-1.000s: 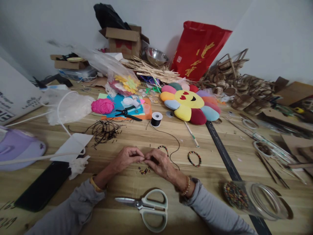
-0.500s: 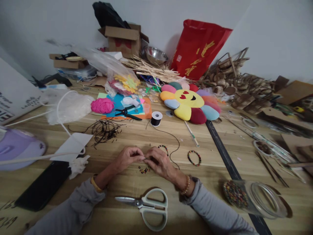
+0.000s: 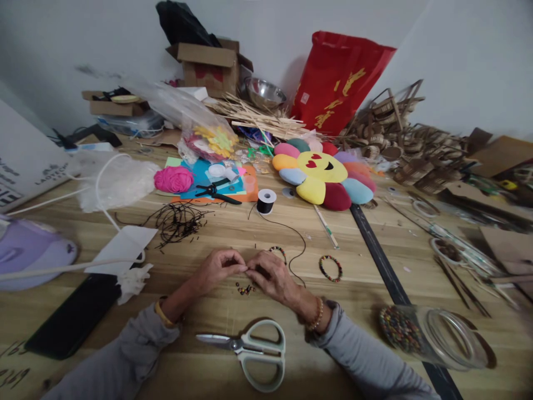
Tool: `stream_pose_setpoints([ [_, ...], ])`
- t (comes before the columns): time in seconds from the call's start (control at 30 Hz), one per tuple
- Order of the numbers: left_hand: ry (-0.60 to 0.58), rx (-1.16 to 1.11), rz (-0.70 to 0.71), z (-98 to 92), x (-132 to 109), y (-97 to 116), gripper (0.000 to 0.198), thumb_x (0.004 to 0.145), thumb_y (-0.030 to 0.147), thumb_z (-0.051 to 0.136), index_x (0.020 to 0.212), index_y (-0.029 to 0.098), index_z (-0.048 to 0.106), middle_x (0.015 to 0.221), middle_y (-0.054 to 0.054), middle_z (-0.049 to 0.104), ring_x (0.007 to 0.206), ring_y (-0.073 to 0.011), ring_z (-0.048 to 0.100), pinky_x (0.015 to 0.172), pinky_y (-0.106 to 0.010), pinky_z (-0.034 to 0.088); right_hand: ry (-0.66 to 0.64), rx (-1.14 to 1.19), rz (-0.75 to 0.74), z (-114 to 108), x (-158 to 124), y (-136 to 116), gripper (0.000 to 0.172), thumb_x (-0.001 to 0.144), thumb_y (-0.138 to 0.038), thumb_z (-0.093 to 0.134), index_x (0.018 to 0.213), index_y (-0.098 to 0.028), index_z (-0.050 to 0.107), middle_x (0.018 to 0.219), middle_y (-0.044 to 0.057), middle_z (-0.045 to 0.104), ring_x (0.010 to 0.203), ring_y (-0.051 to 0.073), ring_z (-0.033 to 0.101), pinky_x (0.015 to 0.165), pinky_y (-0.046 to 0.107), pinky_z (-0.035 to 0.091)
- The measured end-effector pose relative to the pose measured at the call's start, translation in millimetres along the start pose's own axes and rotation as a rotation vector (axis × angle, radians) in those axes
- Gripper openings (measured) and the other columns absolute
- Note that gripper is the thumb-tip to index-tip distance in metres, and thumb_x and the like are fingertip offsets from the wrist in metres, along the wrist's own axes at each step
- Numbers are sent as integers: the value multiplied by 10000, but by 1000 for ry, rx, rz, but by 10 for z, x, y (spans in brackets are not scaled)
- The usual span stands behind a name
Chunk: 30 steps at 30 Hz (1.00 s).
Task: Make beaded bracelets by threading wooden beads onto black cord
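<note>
My left hand (image 3: 217, 269) and my right hand (image 3: 271, 276) meet fingertip to fingertip just above the wooden table (image 3: 233, 222), both pinched shut on something too small to make out. A black cord (image 3: 296, 239) runs from my right hand back to a black spool (image 3: 266, 201). A small heap of loose beads (image 3: 245, 289) lies under the fingertips. A part-strung bead strand (image 3: 278, 252) curves behind my right hand. A finished bead bracelet (image 3: 331, 269) lies to the right.
Scissors (image 3: 254, 353) lie near the front edge between my arms. A tipped glass jar of beads (image 3: 431, 336) rests at the right. A black phone (image 3: 73, 316) lies at the left. Cord scraps (image 3: 179, 219), a flower cushion (image 3: 321, 176) and craft clutter fill the back.
</note>
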<state>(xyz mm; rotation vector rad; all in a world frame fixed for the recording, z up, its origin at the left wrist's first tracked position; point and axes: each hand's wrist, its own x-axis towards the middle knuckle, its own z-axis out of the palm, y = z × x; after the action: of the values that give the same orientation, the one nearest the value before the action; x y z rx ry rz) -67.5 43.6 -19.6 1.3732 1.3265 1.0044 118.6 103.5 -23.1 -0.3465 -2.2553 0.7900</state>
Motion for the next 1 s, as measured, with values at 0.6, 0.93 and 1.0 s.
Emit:
stream_pose_setpoints([
  [0.6,-146,491,87,115,-23,74,71,728,168,656,665,157,686,669,-30,674,706,-162,592,700,-257,436,52,-56,88,-9,-5,58,156,908,-209,464,774,-179,538,712,37,572,679,156,511,641,277,408],
  [0.93,-148,601,101,171,-30,23,93,727,126,633,658,173,674,681,-13,665,706,-157,588,683,-246,427,52,-53,85,-9,-12,64,157,909,-207,462,777,-178,542,721,43,581,689,157,521,653,278,413],
  [1.0,-135,613,115,160,-27,24,90,733,135,632,663,174,673,690,-15,658,720,-159,588,687,-248,430,53,-55,81,-12,-6,55,161,910,-209,460,777,-178,544,720,43,585,687,156,521,649,276,413],
])
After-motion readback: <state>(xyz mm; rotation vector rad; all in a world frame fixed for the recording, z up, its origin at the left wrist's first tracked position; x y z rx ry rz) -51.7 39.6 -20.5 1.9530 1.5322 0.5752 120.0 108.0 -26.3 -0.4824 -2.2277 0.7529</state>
